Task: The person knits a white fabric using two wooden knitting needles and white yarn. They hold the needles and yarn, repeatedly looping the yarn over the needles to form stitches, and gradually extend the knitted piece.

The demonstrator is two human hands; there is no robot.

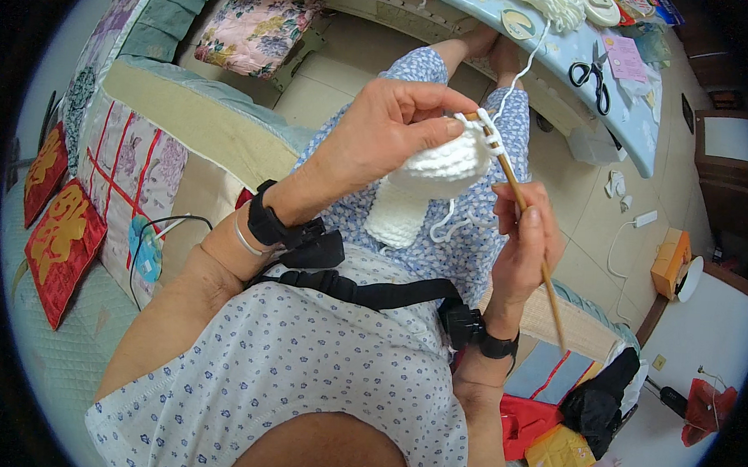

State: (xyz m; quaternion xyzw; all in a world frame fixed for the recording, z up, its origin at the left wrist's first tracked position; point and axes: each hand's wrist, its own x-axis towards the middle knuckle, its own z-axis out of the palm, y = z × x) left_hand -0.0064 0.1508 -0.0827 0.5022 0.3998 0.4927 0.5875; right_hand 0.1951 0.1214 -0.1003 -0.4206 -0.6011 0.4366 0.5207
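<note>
My left hand (pixel 396 123) pinches the top edge of a white knitted piece (pixel 447 159) between thumb and fingers. A short bit of a second wooden needle (pixel 472 116) shows at those fingertips; its remainder is hidden. In my right hand (pixel 528 233) is a long wooden knitting needle (pixel 554 301), which slants up to the knitting and carries several white loops near its tip. A white yarn strand (pixel 520 75) runs from the loops up to a yarn ball (pixel 558 8) on the table. The knitting's lower part (pixel 399 216) hangs over my lap, beside a loose yarn tail (pixel 454 227).
Black-handled scissors (pixel 592 77) and a pink paper (pixel 625 57) lie on the blue-covered table (pixel 637 134) ahead. A floral-covered stool (pixel 257 32) stands ahead to the left. Red cushions (pixel 64 253) rest on the sofa at left. On the floor at right is an orange box (pixel 669 262).
</note>
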